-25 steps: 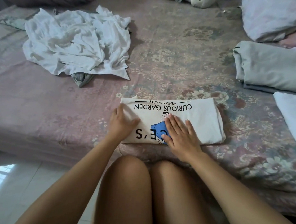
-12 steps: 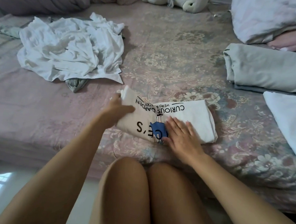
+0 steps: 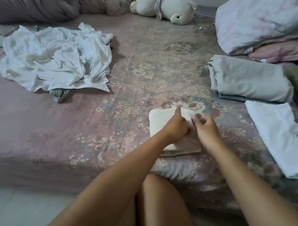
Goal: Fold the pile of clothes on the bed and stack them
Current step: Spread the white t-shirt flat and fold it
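Cream cotton shirt (image 3: 159, 121) lies on the floral bedsheet (image 3: 148, 72) near the bed's front edge, now folded in half again into a compact block. One second ago it lay as a long strip with its printed lettering and blue graphic facing up; half a second ago the left end was being lifted over. The print is now hidden inside the fold.

Left hand (image 3: 177, 126): fingers curled, pinching the folded-over edge of the shirt at its far corner. It previously rested flat at the strip's left end.

Right hand (image 3: 205, 131): earlier pressed flat on the blue graphic; now raised just beside the left hand, fingers bent toward the same edge. Motion blur covers the fingertips (whether they pinch the cloth cannot be told).

Unfolded white pile (image 3: 58, 64) sits well apart at the left, in the same arrangement as before. Folded grey garment (image 3: 248, 78) and folded white garment (image 3: 277, 136) lie at the right, likewise unmoved. Pillows (image 3: 262, 23) and a stuffed toy (image 3: 164, 5) occupy the far side of the bed.
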Demonstrator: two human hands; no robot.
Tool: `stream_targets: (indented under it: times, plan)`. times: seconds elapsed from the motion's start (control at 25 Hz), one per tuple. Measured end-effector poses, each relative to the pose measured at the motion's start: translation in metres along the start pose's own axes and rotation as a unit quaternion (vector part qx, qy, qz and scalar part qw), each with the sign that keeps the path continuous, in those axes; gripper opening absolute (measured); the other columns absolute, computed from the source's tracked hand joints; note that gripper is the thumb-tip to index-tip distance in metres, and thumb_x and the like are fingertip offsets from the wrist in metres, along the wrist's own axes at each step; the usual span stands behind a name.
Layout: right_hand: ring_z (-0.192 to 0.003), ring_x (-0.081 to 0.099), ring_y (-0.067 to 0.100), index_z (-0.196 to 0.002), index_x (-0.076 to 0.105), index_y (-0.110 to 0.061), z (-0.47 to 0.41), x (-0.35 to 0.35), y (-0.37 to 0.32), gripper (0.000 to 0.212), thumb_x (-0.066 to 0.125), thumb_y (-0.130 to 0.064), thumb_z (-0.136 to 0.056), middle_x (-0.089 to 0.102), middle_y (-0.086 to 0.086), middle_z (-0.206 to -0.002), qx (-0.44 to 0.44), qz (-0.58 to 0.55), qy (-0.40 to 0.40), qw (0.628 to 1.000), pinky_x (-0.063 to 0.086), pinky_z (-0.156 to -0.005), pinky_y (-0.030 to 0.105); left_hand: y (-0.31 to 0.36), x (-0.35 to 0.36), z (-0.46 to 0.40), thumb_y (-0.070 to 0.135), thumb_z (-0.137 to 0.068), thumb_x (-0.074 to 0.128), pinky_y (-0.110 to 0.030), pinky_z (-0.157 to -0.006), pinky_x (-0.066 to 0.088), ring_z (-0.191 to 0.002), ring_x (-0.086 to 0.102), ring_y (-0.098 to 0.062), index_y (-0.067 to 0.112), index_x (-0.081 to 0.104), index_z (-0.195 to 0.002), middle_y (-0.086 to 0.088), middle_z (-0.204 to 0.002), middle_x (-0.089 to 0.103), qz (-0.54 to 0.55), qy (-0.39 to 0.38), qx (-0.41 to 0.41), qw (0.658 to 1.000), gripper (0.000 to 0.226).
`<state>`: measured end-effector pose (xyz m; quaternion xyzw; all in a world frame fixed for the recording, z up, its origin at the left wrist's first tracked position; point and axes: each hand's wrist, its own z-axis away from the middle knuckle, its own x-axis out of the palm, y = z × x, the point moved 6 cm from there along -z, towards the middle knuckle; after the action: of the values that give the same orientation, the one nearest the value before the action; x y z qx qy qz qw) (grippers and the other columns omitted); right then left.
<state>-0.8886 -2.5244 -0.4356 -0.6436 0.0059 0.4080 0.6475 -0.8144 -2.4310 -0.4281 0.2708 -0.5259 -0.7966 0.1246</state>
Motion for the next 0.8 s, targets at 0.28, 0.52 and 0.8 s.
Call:
stream_targets:
  times: [0.28,0.52,0.8]
  plan:
    - [-0.111,0.049,0.032,-0.132,0.045,-0.017,0.004,0.011,0.014,0.037,0.046,-0.016,-0.095,0.052,0.014,-0.125,-0.182,0.263,0.005,0.947,0.043,-0.086,0.036,-0.061,-0.020,0.018,0.060,-0.088,-0.016,-0.038,-0.116,-0.007,-0.146,-0.013,-0.023,0.012,-0.011,-0.150,-0.009,-0.158,-0.016,-0.507,0.010,0.103,0.856,0.079]
    - [-0.128,0.039,0.037,-0.133,0.051,-0.007,0.017,0.029,-0.004,0.053,0.031,-0.028,-0.089,0.047,0.021,-0.138,-0.325,0.382,0.010,0.865,0.034,-0.103,0.048,-0.047,-0.020,0.009,0.043,-0.084,0.010,-0.053,-0.115,0.013,-0.144,0.018,-0.031,0.006,0.023,-0.149,-0.018,-0.155,0.018,-0.548,0.088,0.184,0.812,0.075]
    - [-0.141,-0.027,0.017,-0.137,-0.030,-0.032,0.007,0.050,0.040,0.069,-0.013,-0.060,-0.076,-0.033,0.001,-0.149,-0.267,0.438,-0.125,0.849,-0.016,-0.114,0.036,-0.078,-0.004,0.000,0.053,-0.075,-0.018,-0.050,-0.106,-0.026,-0.136,-0.032,-0.021,0.032,-0.024,-0.140,0.002,-0.149,-0.030,-0.521,0.070,0.129,0.841,0.068]
